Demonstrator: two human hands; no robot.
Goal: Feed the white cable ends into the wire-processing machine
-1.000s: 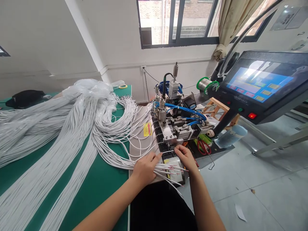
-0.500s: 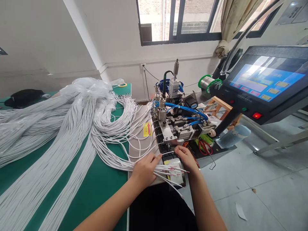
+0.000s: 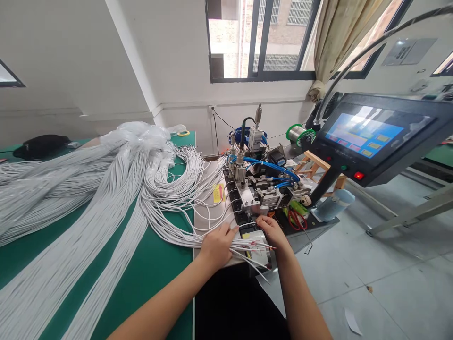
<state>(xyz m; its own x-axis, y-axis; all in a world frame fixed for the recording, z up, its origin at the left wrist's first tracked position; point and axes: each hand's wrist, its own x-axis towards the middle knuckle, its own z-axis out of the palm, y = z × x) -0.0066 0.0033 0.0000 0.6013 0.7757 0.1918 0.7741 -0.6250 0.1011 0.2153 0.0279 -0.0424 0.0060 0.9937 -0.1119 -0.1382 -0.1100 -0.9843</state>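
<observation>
My left hand point(image 3: 216, 246) is closed around a bunch of white cables point(image 3: 170, 234), whose stripped ends with thin red wires point(image 3: 260, 245) stick out past it to the right. One single white cable point(image 3: 247, 224) runs from my left thumb and forefinger toward the machine's front edge. There my right hand point(image 3: 272, 230) pinches the end of that cable, its fingertips just under the metal head of the wire-processing machine point(image 3: 249, 194). The very tip of the cable is hidden by my right fingers. Below both hands, a pale box-like part point(image 3: 257, 255) lies under the loose cable ends.
Long bundles of white cable point(image 3: 102, 212) cover the green table point(image 3: 170, 283) at left. A control screen point(image 3: 364, 132) on a post stands at right, near a green-rimmed solder wire spool point(image 3: 299, 134). Red-handled pliers point(image 3: 296, 219) and a clear blue container point(image 3: 334, 205) sit beside the machine.
The camera view has tilted up and shifted slightly, so the scene sits a little lower. Both hands keep their places at the machine, with nearly the same grip on the cables.
</observation>
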